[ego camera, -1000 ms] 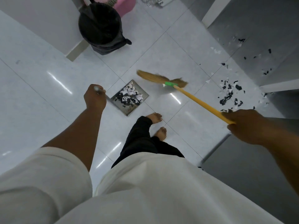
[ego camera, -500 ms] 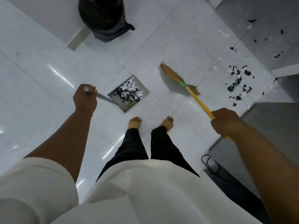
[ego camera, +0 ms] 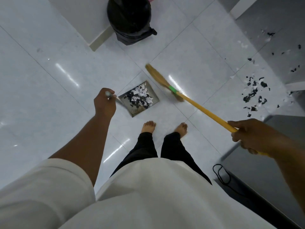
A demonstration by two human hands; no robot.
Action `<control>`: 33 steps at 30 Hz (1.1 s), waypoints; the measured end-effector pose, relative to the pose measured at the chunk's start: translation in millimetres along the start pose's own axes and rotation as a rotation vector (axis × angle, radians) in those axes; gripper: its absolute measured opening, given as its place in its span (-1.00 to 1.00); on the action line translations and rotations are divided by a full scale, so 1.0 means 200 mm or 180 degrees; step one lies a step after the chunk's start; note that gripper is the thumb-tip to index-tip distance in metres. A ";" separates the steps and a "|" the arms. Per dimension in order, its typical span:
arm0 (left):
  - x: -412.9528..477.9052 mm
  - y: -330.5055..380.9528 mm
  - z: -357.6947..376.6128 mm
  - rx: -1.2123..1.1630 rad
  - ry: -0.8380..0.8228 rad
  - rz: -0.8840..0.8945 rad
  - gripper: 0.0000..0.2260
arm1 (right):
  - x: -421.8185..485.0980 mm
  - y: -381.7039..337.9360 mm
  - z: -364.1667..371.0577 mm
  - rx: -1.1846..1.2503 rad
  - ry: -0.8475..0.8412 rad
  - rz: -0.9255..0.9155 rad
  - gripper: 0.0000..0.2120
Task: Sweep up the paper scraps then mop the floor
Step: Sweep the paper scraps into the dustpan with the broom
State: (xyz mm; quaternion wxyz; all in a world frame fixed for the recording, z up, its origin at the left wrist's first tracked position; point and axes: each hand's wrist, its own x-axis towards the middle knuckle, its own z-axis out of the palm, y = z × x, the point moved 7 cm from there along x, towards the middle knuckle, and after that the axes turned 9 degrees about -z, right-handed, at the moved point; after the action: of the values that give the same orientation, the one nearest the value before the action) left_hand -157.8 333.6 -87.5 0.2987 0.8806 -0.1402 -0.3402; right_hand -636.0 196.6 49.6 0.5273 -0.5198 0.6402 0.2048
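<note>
My left hand (ego camera: pixel 104 103) hides most of the dustpan (ego camera: pixel 132 110) handle, my right hand (ego camera: pixel 252 136) the broom (ego camera: pixel 198 105) stick's end, and the bin (ego camera: pixel 130 19) is cropped.

Indoor room seen from above, most likely in a home. The floor (ego camera: pixel 49 96) is laid with large glossy white tiles with thin grey joints, and it reflects overhead lights. A person stands on it in bare feet (ego camera: pixel 148 127). A bin (ego camera: pixel 130 17) lined with a black bag sits by a pale wall corner with a cream skirting (ego camera: pixel 100 38). Household cleaning tools are in use: a straw broom (ego camera: pixel 206 111) and a metal dustpan (ego camera: pixel 137 109). At the right, a black carrier bag (ego camera: pixel 244 195) with cord handles lies beside an unidentifiable grey surface (ego camera: pixel 264 162).
</note>
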 end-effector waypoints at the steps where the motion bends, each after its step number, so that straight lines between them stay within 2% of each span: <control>1: 0.00 -0.02 -0.04 0.0000 0.0055 0.0013 -0.91 | 0.01 -0.02 -0.03 -0.0124 0.0097 -0.0017 -0.61; 6: 0.01 -0.15 -0.20 -0.0163 0.0297 -0.0387 -0.88 | 0.24 -0.30 -0.01 -0.0865 0.0395 -0.0230 -0.61; 9: -0.01 -0.20 -0.24 -0.0236 0.0430 -0.0450 -0.90 | 0.38 -0.50 0.13 -0.1515 0.0311 -0.0258 -0.72; 12: -0.01 -0.22 -0.25 -0.0244 0.0475 -0.0434 -0.91 | 0.42 -0.61 0.29 -0.1911 -0.0013 -0.0277 -0.76; 16: 0.00 -0.22 -0.26 -0.0195 0.0483 -0.0388 -0.89 | 0.37 -0.61 0.37 -0.1792 -0.0302 -0.0392 -0.68; 21: 0.04 -0.24 -0.28 -0.0075 0.0414 -0.0485 -0.91 | 0.17 -0.44 0.26 -0.1116 -0.0193 -0.0396 -0.51; 25: 0.03 -0.24 -0.29 -0.0153 0.0403 -0.0552 -0.92 | 0.06 -0.27 0.21 -0.1178 0.0010 -0.0418 -0.52; 29: 0.01 -0.22 -0.28 -0.0103 0.0343 -0.0361 -0.92 | 0.07 -0.11 0.14 -0.1333 0.0312 -0.0237 -0.53; 33: 0.01 -0.19 -0.27 0.0112 0.0306 -0.0094 -0.91 | 0.11 0.01 0.13 -0.1191 0.0465 0.0077 -0.67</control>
State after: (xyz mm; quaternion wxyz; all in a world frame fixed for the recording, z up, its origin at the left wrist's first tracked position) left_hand -117.7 385.5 -79.3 0.2846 0.9029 -0.1186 -0.2994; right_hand -624.8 207.7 19.3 0.3712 -0.6145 0.6337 0.2882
